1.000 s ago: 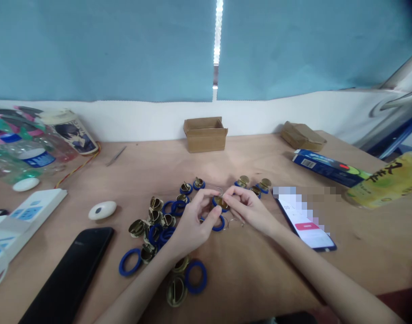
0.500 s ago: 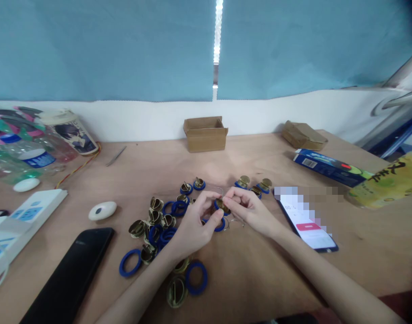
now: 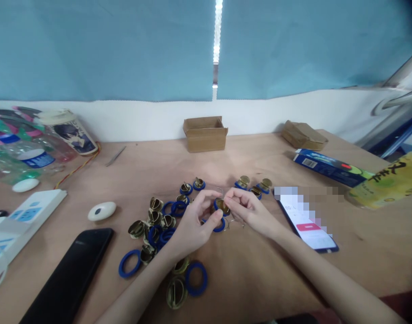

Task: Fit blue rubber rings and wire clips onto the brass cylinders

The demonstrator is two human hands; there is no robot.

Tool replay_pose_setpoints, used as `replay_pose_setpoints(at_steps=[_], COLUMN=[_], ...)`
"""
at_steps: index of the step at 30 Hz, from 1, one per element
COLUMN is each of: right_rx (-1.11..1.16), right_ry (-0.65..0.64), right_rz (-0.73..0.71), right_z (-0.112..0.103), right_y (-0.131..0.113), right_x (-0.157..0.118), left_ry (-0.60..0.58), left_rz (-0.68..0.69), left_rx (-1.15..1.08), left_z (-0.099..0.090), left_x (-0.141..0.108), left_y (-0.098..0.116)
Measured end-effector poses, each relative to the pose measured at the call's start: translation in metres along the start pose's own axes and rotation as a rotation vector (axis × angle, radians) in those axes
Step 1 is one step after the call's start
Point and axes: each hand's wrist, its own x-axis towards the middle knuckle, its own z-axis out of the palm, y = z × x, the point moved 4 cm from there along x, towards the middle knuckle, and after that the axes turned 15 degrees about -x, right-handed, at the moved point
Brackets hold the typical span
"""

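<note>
Between the thumb and fingers of my left hand (image 3: 199, 220) is a round brass cap with a blue ring (image 3: 222, 206), tilted above the table. My right hand (image 3: 248, 209) pinches its thumb and forefinger together at the cap's upper right edge; what lies between those fingertips is hidden. Thin wire pieces (image 3: 237, 221) and a loose blue ring (image 3: 219, 225) lie just below the hands. Left of my left hand spreads a pile of brass caps (image 3: 155, 217) and blue rings (image 3: 129, 263). Beyond my right hand stand a few brass caps fitted with blue rings (image 3: 242, 181).
An open cardboard box (image 3: 206, 139) stands at the back. To the right are a lit phone (image 3: 307, 227), a blue carton (image 3: 327, 166) and a yellow bottle (image 3: 391, 180). A black phone (image 3: 70, 274), a power strip (image 3: 26, 220), tweezers (image 3: 116, 156) and plastic bottles (image 3: 37, 157) occupy the left.
My right fingertips have shifted very slightly on the cap's edge, and more of the cap's brass face shows. Everything else stays in place.
</note>
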Motion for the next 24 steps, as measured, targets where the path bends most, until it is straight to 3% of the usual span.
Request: replay_pose_setpoints(at_steps=[13,24], right_rx=[-0.036,-0.136], right_ry=[0.024,0.106], right_rz=[-0.015,-0.055], right_z=[-0.0020,0.0016], right_y=[0.0005,-0.0054], right_x=[0.0008,-0.0040], left_ry=[0.009,0.152], left_rz=[0.025,0.062], left_rx=[-0.038,-0.104], left_z=[0.0010,-0.0039], left_x=[0.0007,0.0059], left_y=[-0.0012,-0.0036])
